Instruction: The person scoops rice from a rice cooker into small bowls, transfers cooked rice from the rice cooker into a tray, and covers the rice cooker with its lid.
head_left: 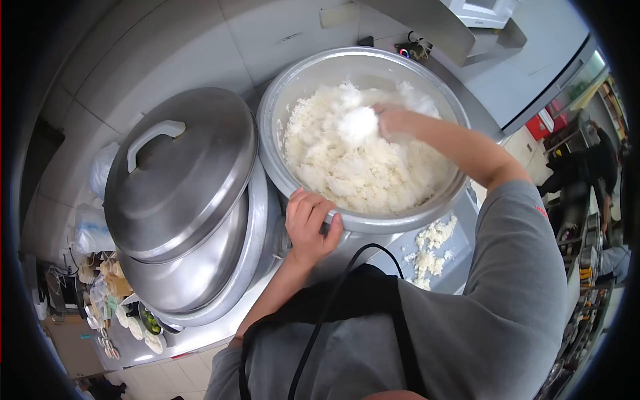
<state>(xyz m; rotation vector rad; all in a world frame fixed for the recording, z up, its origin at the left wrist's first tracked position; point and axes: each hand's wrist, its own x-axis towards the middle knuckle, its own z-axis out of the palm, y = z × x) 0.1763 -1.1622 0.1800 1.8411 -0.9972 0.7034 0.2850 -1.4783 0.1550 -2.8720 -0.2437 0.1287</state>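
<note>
A large round metal pot (275, 110) is full of white rice (353, 170). My left hand (310, 223) grips the pot's near rim, its fingers curled over the edge. Inside the pot, near the far right of the rice, is my right hand (398, 123), blurred by motion. Its fingers are partly hidden, and a bright white clump or object (357, 125) lies just to their left. I cannot make out whether the hand holds it.
To the left, metal lids (193, 180) rest tilted on another large pot (250, 257). Spilled rice (430, 253) lies on a grey surface below the rice pot. Small containers stand at the lower left. People are at the far right.
</note>
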